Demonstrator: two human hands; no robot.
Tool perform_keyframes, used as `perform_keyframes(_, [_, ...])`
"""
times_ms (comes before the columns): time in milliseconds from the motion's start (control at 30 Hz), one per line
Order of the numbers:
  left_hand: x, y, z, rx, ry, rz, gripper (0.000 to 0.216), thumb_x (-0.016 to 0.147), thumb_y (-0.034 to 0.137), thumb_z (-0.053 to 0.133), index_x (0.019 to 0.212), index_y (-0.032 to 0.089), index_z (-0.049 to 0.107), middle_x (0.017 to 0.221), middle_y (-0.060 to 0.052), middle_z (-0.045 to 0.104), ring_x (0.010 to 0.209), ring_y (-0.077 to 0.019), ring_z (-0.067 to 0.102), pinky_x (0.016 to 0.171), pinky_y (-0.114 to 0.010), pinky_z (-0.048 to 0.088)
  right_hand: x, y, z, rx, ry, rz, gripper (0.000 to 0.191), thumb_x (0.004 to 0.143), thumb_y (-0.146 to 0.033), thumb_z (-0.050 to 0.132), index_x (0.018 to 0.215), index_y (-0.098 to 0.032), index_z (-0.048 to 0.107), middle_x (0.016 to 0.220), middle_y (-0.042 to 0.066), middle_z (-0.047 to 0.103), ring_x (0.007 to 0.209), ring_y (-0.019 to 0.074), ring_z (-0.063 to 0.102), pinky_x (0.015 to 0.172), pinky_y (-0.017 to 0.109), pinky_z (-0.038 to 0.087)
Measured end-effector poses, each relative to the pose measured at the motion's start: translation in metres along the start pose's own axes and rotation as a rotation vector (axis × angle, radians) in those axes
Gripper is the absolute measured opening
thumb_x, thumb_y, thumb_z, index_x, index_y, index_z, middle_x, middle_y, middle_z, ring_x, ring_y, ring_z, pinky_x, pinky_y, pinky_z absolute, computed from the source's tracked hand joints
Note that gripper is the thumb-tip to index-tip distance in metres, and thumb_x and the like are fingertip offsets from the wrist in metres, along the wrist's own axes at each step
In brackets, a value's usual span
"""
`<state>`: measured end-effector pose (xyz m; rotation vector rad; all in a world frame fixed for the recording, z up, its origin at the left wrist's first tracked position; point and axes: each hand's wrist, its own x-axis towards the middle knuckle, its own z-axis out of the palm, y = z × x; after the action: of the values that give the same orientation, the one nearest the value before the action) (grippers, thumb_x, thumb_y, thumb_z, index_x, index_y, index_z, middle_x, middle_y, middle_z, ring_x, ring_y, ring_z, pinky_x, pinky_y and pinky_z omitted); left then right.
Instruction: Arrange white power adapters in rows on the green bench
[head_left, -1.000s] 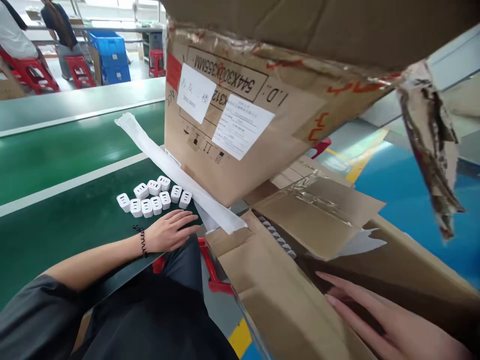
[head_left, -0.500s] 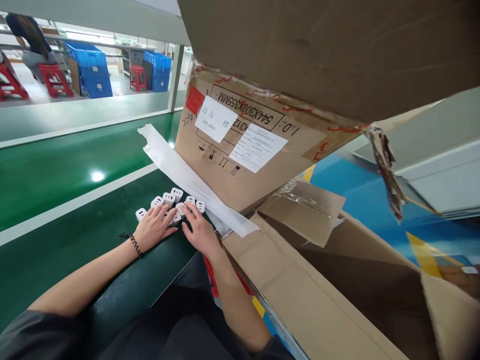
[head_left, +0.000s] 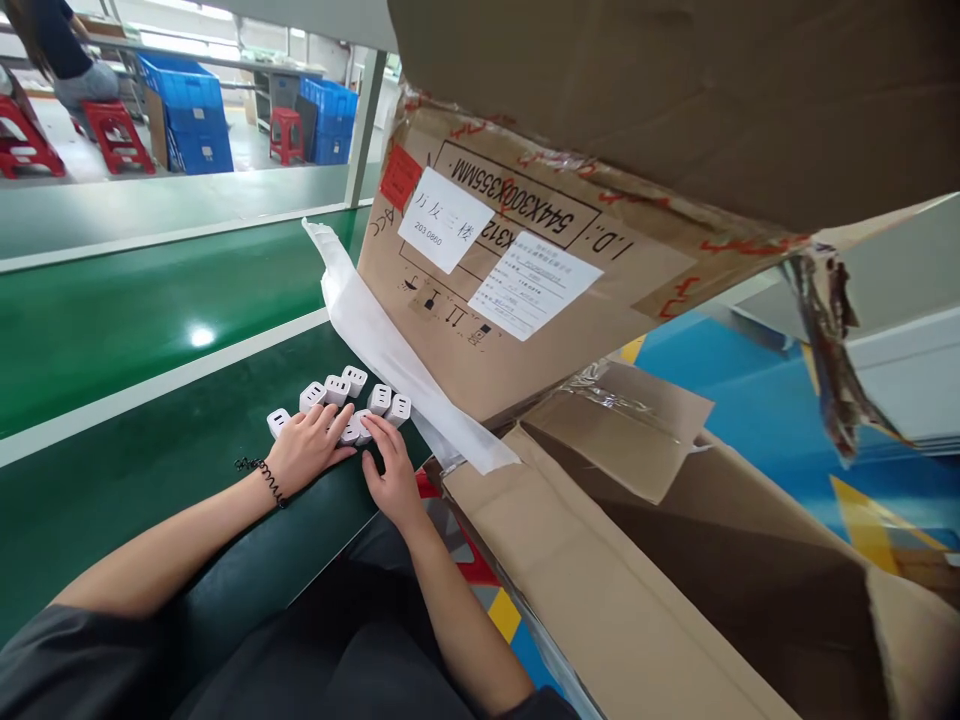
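Observation:
Several small white charger plugs (head_left: 339,392) lie in two rows on the green conveyor belt (head_left: 135,330). My left hand (head_left: 304,450), with a black coil band at the wrist, rests flat on the left plugs with its fingers spread. My right hand (head_left: 391,470) lies just right of it, fingertips on the near plugs, fingers stretched out. Neither hand grips anything. A long white foam strip (head_left: 390,360) runs slanted behind the plugs.
A large labelled cardboard box (head_left: 510,270) leans over the belt at the right. An open cardboard box (head_left: 675,560) stands below it by my right side. A red stool is under my legs. Blue crates (head_left: 187,120) and a seated person (head_left: 64,60) are far back.
My right hand left the open cardboard box and came to the plugs on the belt. My left hand slid forward onto the plugs. The plugs are now pushed closer together.

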<state>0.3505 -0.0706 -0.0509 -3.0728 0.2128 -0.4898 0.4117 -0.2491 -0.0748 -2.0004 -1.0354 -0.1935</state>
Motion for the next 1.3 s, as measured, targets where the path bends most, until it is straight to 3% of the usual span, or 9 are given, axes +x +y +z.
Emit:
perform_keyframes(167, [0.001, 0.0, -0.013, -0.103, 0.078, 0.006, 0.06, 0.095, 0.053, 0.052, 0.14, 0.013, 0.048, 0.127, -0.016, 0.064, 0.118, -0.0309, 0.06, 0.099, -0.043, 0.048, -0.007, 0.006, 0.012, 0.15, 0.128, 0.067, 0.058, 0.094, -0.014, 0.044, 0.149, -0.027, 0.036, 0.145, 0.013, 0.047, 0.134, 0.024, 0.048, 0.098, 0.042, 0.057])
perform_keyframes(333, [-0.004, -0.021, -0.04, -0.396, 0.134, -0.049, 0.06, 0.095, 0.056, 0.051, 0.139, 0.017, 0.044, 0.127, -0.013, 0.063, 0.117, -0.026, 0.06, 0.097, -0.04, 0.052, -0.009, 0.005, 0.013, 0.175, 0.147, 0.109, 0.06, 0.091, -0.012, 0.047, 0.148, -0.028, 0.037, 0.146, 0.013, 0.044, 0.134, 0.0252, 0.047, 0.095, 0.042, 0.058])
perform_keyframes(533, [-0.003, -0.011, -0.024, -0.404, 0.062, 0.068, 0.07, 0.094, 0.058, 0.051, 0.149, 0.017, 0.035, 0.14, -0.016, 0.054, 0.132, -0.0309, 0.05, 0.108, -0.047, 0.045, -0.008, 0.006, 0.012, 0.142, 0.118, 0.083, 0.056, 0.091, -0.011, 0.046, 0.145, -0.025, 0.041, 0.139, 0.013, 0.052, 0.129, 0.0242, 0.053, 0.098, 0.043, 0.056])
perform_keyframes(700, [0.001, -0.001, -0.014, -0.224, 0.001, -0.017, 0.066, 0.098, 0.058, 0.041, 0.148, 0.015, 0.039, 0.139, -0.016, 0.057, 0.115, -0.0277, 0.062, 0.088, -0.038, 0.052, -0.01, 0.004, 0.011, 0.152, 0.105, 0.061, 0.054, 0.091, -0.011, 0.046, 0.143, -0.025, 0.042, 0.135, 0.011, 0.057, 0.122, 0.0227, 0.058, 0.099, 0.042, 0.056])
perform_keyframes(833, [0.0, 0.004, -0.014, -0.081, -0.099, -0.048, 0.062, 0.097, 0.059, 0.041, 0.142, 0.017, 0.048, 0.115, -0.013, 0.068, 0.09, -0.0239, 0.066, 0.07, -0.034, 0.048, -0.012, 0.001, 0.009, 0.17, 0.107, 0.032, 0.052, 0.092, -0.01, 0.044, 0.142, -0.025, 0.044, 0.132, 0.011, 0.06, 0.116, 0.0215, 0.062, 0.09, 0.038, 0.06])
perform_keyframes(1000, [0.0, 0.0, -0.012, -0.104, -0.124, -0.068, 0.054, 0.098, 0.058, 0.041, 0.131, 0.018, 0.058, 0.095, -0.01, 0.07, 0.085, -0.0231, 0.066, 0.067, -0.031, 0.045, -0.014, 0.002, 0.01, 0.252, 0.104, 0.053, 0.048, 0.094, -0.013, 0.044, 0.14, -0.026, 0.047, 0.132, 0.01, 0.061, 0.113, 0.0206, 0.064, 0.091, 0.037, 0.061])
perform_keyframes(1067, [0.002, -0.005, -0.017, -0.265, -0.092, -0.134, 0.057, 0.095, 0.062, 0.044, 0.128, 0.018, 0.06, 0.097, -0.011, 0.07, 0.087, -0.0238, 0.067, 0.068, -0.031, 0.047, -0.013, 0.0, 0.008, 0.328, 0.118, 0.057, 0.047, 0.095, -0.016, 0.045, 0.141, -0.026, 0.046, 0.133, 0.01, 0.061, 0.116, 0.0215, 0.064, 0.092, 0.039, 0.061])
perform_keyframes(1133, [0.005, -0.011, -0.027, -0.578, -0.053, -0.276, 0.062, 0.091, 0.068, 0.048, 0.127, 0.019, 0.059, 0.1, -0.01, 0.07, 0.087, -0.0233, 0.068, 0.069, -0.031, 0.05, -0.012, -0.007, 0.001, 0.391, 0.17, 0.051, 0.047, 0.096, -0.018, 0.047, 0.142, -0.026, 0.044, 0.134, 0.011, 0.06, 0.118, 0.0229, 0.063, 0.095, 0.042, 0.06])
perform_keyframes(1300, [0.012, -0.01, -0.05, -1.746, -0.073, -0.796, 0.066, 0.089, 0.076, 0.038, 0.105, 0.017, 0.063, 0.079, -0.005, 0.068, 0.064, -0.0175, 0.065, 0.057, -0.029, 0.053, 0.0, -0.044, -0.028, 0.233, 0.211, -0.147, 0.064, 0.09, -0.021, 0.061, 0.148, -0.032, 0.036, 0.14, 0.01, 0.053, 0.128, 0.0282, 0.054, 0.101, 0.051, 0.054])
